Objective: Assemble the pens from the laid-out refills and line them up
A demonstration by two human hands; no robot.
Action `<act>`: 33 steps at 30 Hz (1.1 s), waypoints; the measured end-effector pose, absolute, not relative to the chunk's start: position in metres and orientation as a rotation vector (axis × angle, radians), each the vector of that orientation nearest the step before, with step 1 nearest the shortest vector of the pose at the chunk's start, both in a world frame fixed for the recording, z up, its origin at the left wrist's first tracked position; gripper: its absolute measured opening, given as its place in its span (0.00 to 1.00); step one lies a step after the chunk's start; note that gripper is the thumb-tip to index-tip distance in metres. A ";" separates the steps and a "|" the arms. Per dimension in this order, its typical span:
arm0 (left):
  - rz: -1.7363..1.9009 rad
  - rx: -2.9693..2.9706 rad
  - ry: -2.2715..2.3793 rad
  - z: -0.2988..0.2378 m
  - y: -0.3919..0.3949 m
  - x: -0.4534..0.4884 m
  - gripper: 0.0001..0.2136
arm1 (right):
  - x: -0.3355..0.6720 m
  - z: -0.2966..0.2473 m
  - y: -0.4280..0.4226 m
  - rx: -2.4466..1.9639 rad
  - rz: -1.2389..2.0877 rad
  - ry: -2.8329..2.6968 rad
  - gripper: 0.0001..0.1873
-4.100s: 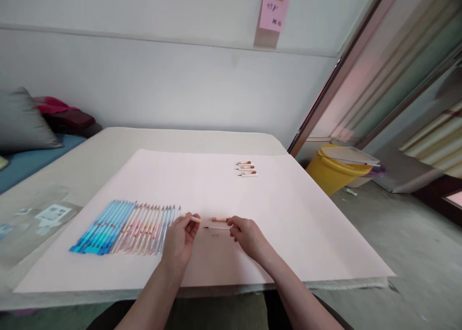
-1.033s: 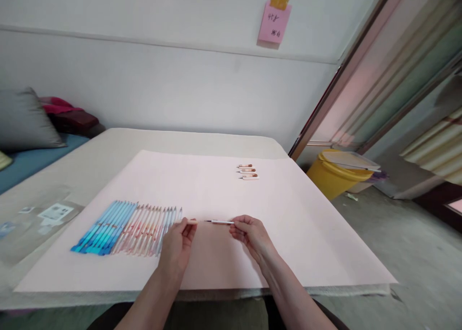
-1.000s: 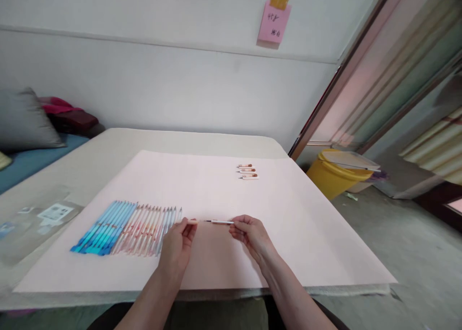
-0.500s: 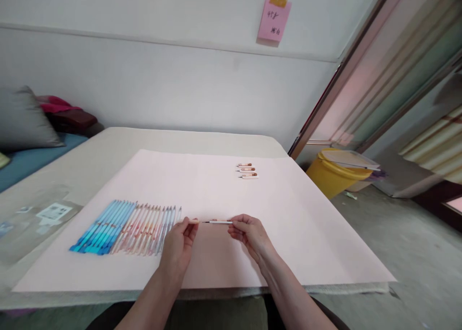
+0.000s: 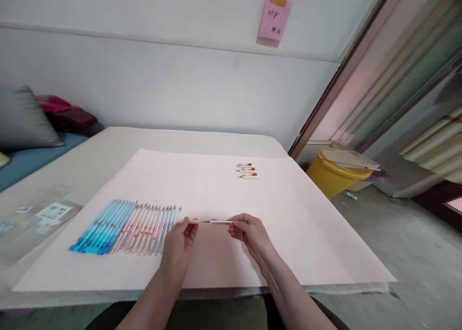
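My left hand (image 5: pixel 181 241) is closed in a pinch around a small peach-coloured pen piece (image 5: pixel 194 221). From the right, my right hand (image 5: pixel 250 231) pinches the end of a thin white pen refill (image 5: pixel 221 222). The refill lies level, its dark tip pointing at the peach piece; whether they touch is too small to tell. A narrow pinkish edge shows just behind the refill. Beside my left hand is a row of pens: several blue pens (image 5: pixel 108 224), then peach and pink pens (image 5: pixel 139 229), then pale grey-blue pens (image 5: pixel 169 219) partly behind the hand.
Three short pen parts (image 5: pixel 247 170) with brown ends lie farther back on the pale pink sheet (image 5: pixel 306 253). A clear plastic bag (image 5: pixel 36 224) with a label rests at left. To the right stands a yellow bin (image 5: pixel 334 176); a pink note (image 5: pixel 274 19) hangs on the wall.
Almost nothing differs. The refill's dark tip shows slightly farther right, a little more clear of my left fingers; both hands keep their places.
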State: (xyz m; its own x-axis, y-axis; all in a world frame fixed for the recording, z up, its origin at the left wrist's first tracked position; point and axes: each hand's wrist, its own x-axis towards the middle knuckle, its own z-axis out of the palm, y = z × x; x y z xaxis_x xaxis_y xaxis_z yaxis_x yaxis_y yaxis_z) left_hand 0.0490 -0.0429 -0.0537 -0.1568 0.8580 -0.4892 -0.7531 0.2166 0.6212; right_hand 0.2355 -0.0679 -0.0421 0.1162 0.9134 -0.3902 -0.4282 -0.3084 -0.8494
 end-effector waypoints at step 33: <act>1.346 0.348 0.970 -0.054 -0.052 0.058 0.05 | 0.212 -0.046 -0.075 -1.277 1.461 -0.990 0.08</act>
State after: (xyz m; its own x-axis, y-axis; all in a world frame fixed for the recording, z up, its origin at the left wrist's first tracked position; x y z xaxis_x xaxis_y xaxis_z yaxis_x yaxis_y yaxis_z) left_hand 0.0583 -0.0519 -0.0540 -0.0764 0.9199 -0.3846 -0.6561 0.2440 0.7141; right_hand 0.2119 -0.0751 -0.0456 -0.0312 0.9692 -0.2445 -0.1321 -0.2465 -0.9601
